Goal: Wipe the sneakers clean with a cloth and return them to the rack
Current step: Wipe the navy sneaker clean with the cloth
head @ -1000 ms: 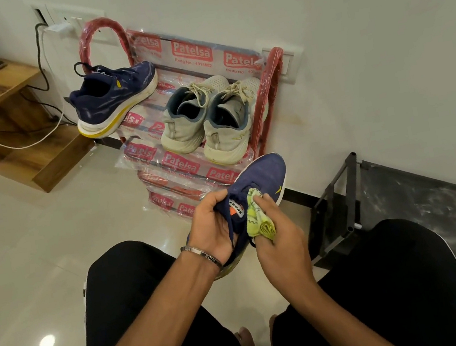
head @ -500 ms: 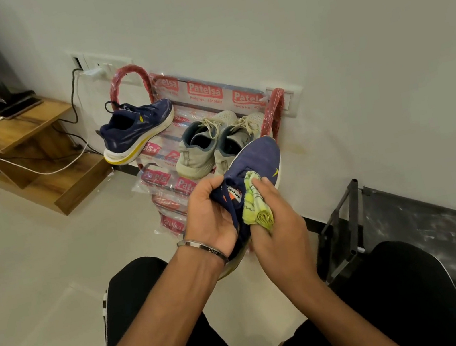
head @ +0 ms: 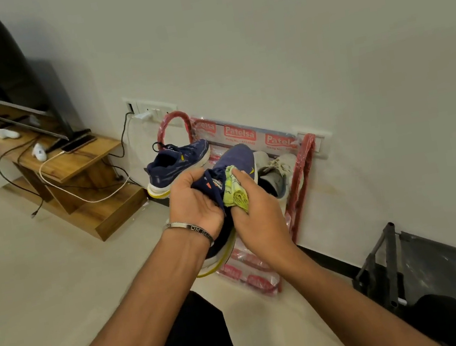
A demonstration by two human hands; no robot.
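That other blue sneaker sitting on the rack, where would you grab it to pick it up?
Probably by the heel collar. The blue sneaker on the rack rests with its heel toward the person and its opening facing up and outward, toe pointing at the wall. A hand coming from the front, fingers hooked inside the opening and thumb behind the heel, should lift it off the red rack cleanly.

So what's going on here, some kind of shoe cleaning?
Yes. A person's left hand holds a navy sneaker while the right hand presses a yellow-green cloth against it. Its mate sits on the red shoe rack by the wall, beside a partly hidden pale sneaker. The held shoe isn't back on the rack yet.
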